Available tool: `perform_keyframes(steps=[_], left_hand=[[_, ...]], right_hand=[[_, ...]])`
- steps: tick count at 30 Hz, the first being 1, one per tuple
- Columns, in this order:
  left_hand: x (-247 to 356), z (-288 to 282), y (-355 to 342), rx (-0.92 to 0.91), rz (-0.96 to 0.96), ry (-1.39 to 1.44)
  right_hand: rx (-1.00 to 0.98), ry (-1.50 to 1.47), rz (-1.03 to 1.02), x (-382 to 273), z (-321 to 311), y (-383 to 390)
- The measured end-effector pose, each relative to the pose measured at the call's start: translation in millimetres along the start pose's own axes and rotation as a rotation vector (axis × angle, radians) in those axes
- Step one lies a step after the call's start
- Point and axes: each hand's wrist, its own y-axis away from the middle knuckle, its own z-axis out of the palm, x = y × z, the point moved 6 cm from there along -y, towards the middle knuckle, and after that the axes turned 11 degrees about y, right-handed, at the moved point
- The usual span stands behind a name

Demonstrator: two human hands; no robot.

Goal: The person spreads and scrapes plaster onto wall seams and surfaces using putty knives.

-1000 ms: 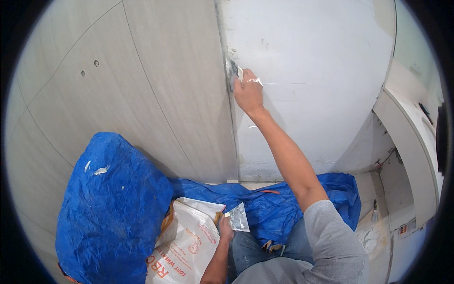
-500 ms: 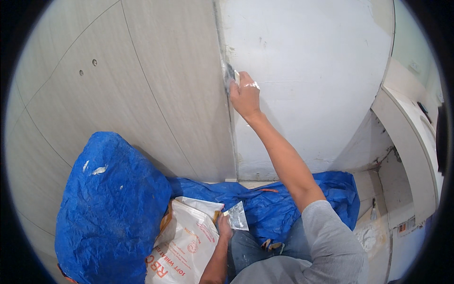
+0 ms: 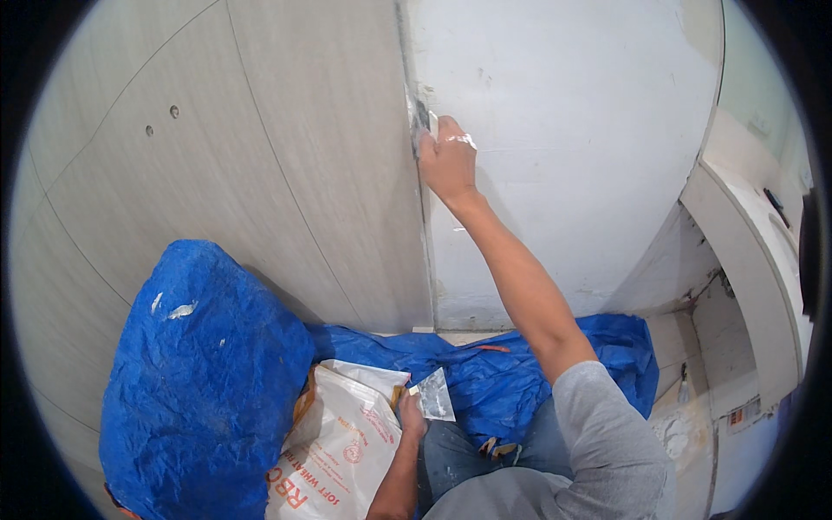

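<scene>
My right hand (image 3: 448, 162) grips a putty knife (image 3: 423, 116) whose blade lies against the seam where the grey wood-look panel (image 3: 329, 165) meets the white wall (image 3: 572, 147). A smear of white putty marks the back of that hand. Down by my lap, my left hand (image 3: 412, 414) holds a second putty knife (image 3: 435, 394), its wide flat blade spotted with putty and pointing right. Beside the left hand lies a white sack (image 3: 338, 433) with red print.
A blue tarp (image 3: 208, 373) covers a bulky shape at the left, and more blue tarp (image 3: 503, 373) runs along the wall's foot. At the right stands a curved whitish shelf unit (image 3: 750, 234). A small tool (image 3: 684, 386) leans near white residue on the floor.
My right hand and its putty knife have slid slightly up along the seam. The left hand with its putty knife stays where it was.
</scene>
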Motion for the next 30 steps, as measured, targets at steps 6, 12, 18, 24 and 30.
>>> perform_keyframes(steps=[6, 12, 18, 24, 30], left_hand=[[7.0, -4.6, -1.1, -0.008, 0.04, -0.111], [2.4, 3.3, 2.2, -0.051, -0.028, 0.094], [-7.0, -31.6, -14.5, -0.029, 0.107, -0.168], [2.2, -3.5, 3.5, 0.062, 0.007, 0.003], [-1.0, -4.8, -1.8, -0.042, -0.004, 0.027]], right_hand=[[0.019, 0.005, 0.044, -1.5, -1.6, -18.4], [0.051, 0.022, 0.044, -0.6, 1.5, -15.9], [0.084, -0.024, -0.006, -28.0, 3.0, -22.5], [0.085, 0.056, -0.078, -20.2, -8.6, -16.0], [0.11, 0.035, -0.017, -8.9, -17.3, -50.4]])
